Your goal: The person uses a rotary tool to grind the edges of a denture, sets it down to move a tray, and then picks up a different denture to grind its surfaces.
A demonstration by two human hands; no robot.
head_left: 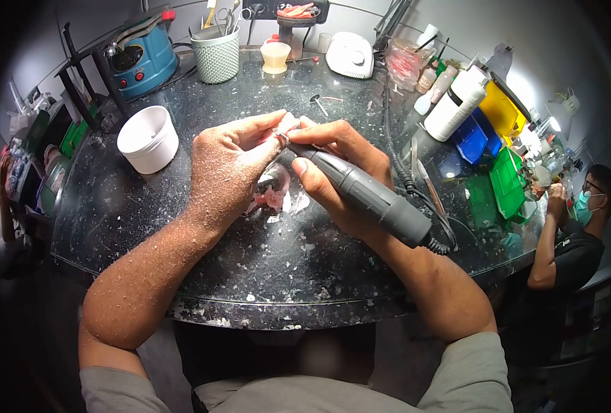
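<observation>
My left fingers (pixel 254 129) pinch shut around a small pale piece (pixel 289 122), which sits at the centre of my view above the black counter (pixel 250 268). My right fingers (pixel 322 134) are wrapped tight on the grey handpiece (pixel 371 199). Its long axis runs from 4 o'clock, where the coiled cord (pixel 441 244) leaves it, up to 10 o'clock, with the nose pointing at the piece. My left hand (pixel 226 172) is dusted with pale grit.

Under both hands a pink lump (pixel 272 198) lies on the counter, half covered by my palm. At 9 o'clock stands a white tub (pixel 148 138); I see only its white inner wall. At 11 o'clock a green mesh basket (pixel 216 55) holds scissors and other handles. At 2 o'clock coloured bins (pixel 501 110) sit by a white bottle (pixel 457 103), and I cannot make out what is in them. The bur tip and most of the piece are hidden behind my fingertips.
</observation>
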